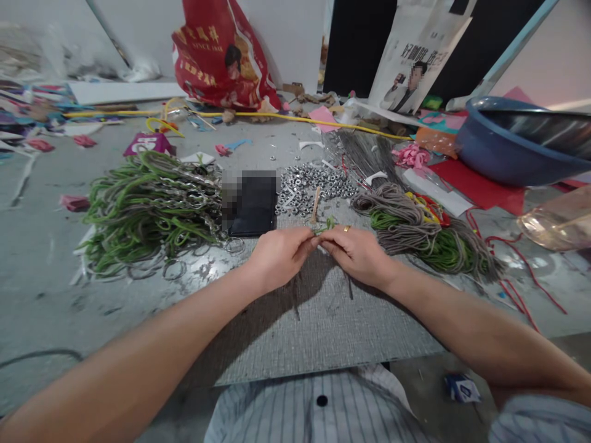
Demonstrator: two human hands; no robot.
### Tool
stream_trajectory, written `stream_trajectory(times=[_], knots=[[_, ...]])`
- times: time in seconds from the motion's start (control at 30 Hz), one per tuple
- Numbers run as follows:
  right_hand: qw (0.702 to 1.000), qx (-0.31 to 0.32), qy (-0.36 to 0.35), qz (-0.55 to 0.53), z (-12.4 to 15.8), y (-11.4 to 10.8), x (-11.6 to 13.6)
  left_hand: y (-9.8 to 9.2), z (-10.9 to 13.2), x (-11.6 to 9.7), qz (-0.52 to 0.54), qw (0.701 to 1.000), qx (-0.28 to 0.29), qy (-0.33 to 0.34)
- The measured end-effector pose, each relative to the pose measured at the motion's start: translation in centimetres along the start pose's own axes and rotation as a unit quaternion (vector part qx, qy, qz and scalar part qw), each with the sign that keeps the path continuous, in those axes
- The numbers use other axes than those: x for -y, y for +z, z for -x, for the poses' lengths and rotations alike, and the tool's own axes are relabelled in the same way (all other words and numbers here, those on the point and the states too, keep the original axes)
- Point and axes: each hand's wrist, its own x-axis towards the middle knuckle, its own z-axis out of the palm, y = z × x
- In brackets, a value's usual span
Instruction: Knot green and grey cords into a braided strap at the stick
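Observation:
My left hand (281,255) and my right hand (353,252) meet at the middle of the table, fingertips pinched together. Between them they hold a green and grey cord (329,224), its green part showing above the fingers and grey ends hanging below. A ring is on a finger of my right hand. Just beyond the hands lie a thin wooden stick (316,204) and a spread of small metal nuts (314,183). Left of these is a black phone (253,206). Green and grey cords with chains and rings (148,212) are heaped further left; bundled cords (425,231) lie to the right.
A blue basin (503,144) stands at the back right near red paper (480,184). Behind are a red bag (221,55), a white printed bag (410,61) and a yellow cable (277,115). Red strings (530,271) trail on the right. The table's edge is near my body.

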Motion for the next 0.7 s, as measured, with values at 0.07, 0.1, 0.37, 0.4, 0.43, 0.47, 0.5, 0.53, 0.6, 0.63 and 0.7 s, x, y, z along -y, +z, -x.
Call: stream_trajectory(times=[0.07,0.1,0.37,0.4,0.43,0.47,0.5,0.53,0.6,0.63,0.7], knots=[[1.000,-0.009,-0.002,-0.011,0.01,0.04,-0.04,0.05,0.05,0.03,0.027,0.999,-0.018,0.005],[1.000,-0.013,-0.002,-0.018,0.04,0.07,-0.07,0.08,0.07,0.05,0.040,0.999,-0.023,0.006],[1.000,-0.004,0.000,0.015,-0.02,0.06,-0.35,0.16,0.03,0.35,0.055,0.998,-0.006,-0.002],[1.000,-0.003,-0.001,0.026,-0.09,0.03,-0.38,0.17,-0.01,0.42,0.054,0.999,-0.003,-0.004],[0.999,-0.003,0.001,0.034,-0.16,0.01,-0.42,0.18,-0.04,0.49,0.052,0.999,-0.001,-0.006],[0.999,-0.003,0.005,0.042,-0.23,0.00,-0.47,0.20,-0.08,0.57,0.048,0.999,0.001,-0.008],[0.999,-0.001,0.012,0.047,-0.29,0.00,-0.53,0.23,-0.11,0.64,0.042,0.999,0.002,-0.011],[0.998,0.003,0.020,0.051,-0.33,0.02,-0.59,0.27,-0.14,0.72,0.033,0.999,0.006,-0.014],[0.998,0.019,0.034,0.054,-0.39,0.08,-0.72,0.36,-0.20,0.85,0.009,1.000,0.017,-0.020],[0.997,0.030,0.040,0.056,-0.40,0.12,-0.77,0.42,-0.22,0.90,-0.006,0.999,0.025,-0.024],[0.996,0.049,0.049,0.064,-0.40,0.21,-0.83,0.53,-0.27,0.95,-0.035,0.998,0.040,-0.029]])
